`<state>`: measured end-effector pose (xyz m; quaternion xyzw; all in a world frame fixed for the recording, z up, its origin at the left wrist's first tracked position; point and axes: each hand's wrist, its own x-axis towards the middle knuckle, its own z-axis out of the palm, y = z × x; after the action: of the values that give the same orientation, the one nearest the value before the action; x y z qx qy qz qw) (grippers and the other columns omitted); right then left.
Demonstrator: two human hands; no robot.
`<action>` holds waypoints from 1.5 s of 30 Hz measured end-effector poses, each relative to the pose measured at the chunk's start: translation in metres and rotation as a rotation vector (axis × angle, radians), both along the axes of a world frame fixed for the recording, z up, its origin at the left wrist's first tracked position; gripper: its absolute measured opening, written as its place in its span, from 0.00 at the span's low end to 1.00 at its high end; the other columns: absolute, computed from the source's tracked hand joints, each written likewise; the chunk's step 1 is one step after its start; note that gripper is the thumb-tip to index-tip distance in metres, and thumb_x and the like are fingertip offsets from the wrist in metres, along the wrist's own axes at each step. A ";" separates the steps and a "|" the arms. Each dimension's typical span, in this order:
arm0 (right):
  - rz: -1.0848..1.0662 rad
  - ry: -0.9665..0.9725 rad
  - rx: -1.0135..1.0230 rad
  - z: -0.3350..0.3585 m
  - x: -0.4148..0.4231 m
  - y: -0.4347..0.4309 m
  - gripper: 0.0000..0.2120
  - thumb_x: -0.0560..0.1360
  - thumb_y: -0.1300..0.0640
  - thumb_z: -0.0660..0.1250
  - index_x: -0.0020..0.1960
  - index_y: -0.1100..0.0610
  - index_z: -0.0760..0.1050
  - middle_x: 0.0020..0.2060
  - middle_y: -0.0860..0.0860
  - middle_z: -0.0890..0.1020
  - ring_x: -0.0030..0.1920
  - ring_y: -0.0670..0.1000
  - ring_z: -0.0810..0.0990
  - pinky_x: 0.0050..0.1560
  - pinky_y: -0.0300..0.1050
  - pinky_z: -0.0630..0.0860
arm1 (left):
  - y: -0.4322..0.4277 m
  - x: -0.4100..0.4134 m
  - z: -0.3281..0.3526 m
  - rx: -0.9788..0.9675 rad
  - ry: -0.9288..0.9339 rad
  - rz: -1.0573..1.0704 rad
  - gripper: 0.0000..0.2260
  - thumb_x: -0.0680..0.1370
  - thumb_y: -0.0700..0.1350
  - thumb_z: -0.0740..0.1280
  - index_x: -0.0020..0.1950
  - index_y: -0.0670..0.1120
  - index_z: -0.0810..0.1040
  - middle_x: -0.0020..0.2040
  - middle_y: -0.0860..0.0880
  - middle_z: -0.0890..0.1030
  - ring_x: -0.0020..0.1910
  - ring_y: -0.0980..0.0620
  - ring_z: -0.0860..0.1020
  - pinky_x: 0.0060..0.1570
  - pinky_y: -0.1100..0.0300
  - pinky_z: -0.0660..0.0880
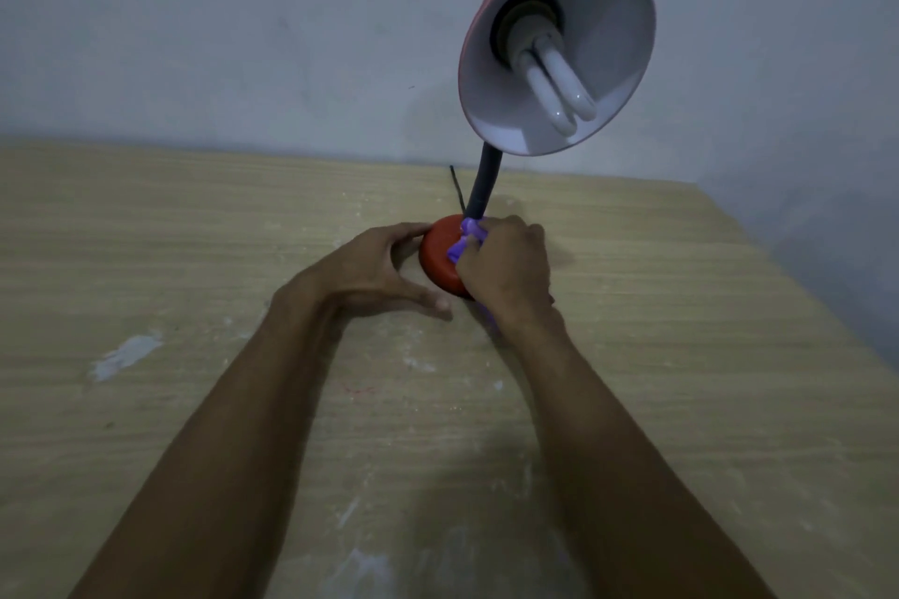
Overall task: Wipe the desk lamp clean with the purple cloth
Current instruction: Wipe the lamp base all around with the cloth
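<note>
The desk lamp stands on the wooden table, with a round red base [439, 259], a dark bendy neck [484, 182] and a pink shade [557, 49] tilted toward me, its white bulb showing inside. My left hand [377, 270] holds the left side of the base, fingers and thumb curved around its rim. My right hand [506, 270] grips the bunched purple cloth [466, 241] and presses it on top of the base, by the foot of the neck. Most of the cloth is hidden under that hand.
The light wooden table [194, 306] carries white smears and stains. A grey wall [243, 39] rises just behind the lamp, and a thin black cord [456, 185] runs from the base toward it. The table's right edge [798, 268] slants off at the right.
</note>
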<state>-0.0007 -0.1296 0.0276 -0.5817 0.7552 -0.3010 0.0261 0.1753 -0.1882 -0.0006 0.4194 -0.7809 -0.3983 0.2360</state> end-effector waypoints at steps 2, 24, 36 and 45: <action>-0.012 0.027 -0.002 -0.001 0.007 -0.001 0.17 0.81 0.54 0.65 0.67 0.58 0.78 0.59 0.55 0.80 0.61 0.56 0.73 0.57 0.49 0.72 | -0.001 0.002 0.003 0.048 0.016 -0.016 0.51 0.57 0.59 0.88 0.77 0.57 0.72 0.67 0.63 0.80 0.63 0.66 0.78 0.70 0.55 0.75; 0.271 0.457 0.021 0.002 0.002 -0.021 0.16 0.81 0.51 0.65 0.65 0.58 0.75 0.60 0.54 0.79 0.58 0.55 0.77 0.55 0.50 0.77 | 0.004 0.001 0.003 -0.042 -0.043 0.029 0.46 0.58 0.62 0.87 0.73 0.59 0.75 0.64 0.64 0.80 0.59 0.66 0.79 0.60 0.62 0.77; 0.017 -0.060 0.016 0.019 -0.055 0.011 0.15 0.84 0.53 0.63 0.67 0.57 0.80 0.61 0.57 0.83 0.56 0.55 0.80 0.53 0.43 0.71 | 0.002 0.001 0.008 0.092 -0.031 0.019 0.50 0.60 0.59 0.86 0.79 0.56 0.69 0.71 0.61 0.75 0.64 0.62 0.75 0.59 0.66 0.68; 0.540 -0.104 0.077 -0.005 -0.022 0.027 0.17 0.81 0.48 0.69 0.68 0.50 0.80 0.63 0.47 0.83 0.63 0.46 0.78 0.67 0.42 0.73 | 0.011 -0.003 0.012 0.129 0.044 0.082 0.41 0.69 0.77 0.64 0.75 0.55 0.75 0.69 0.57 0.78 0.63 0.59 0.77 0.65 0.59 0.71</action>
<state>-0.0226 -0.1030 0.0228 -0.7444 0.5813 -0.2837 0.1660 0.1721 -0.1775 0.0115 0.4565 -0.7305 -0.4469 0.2416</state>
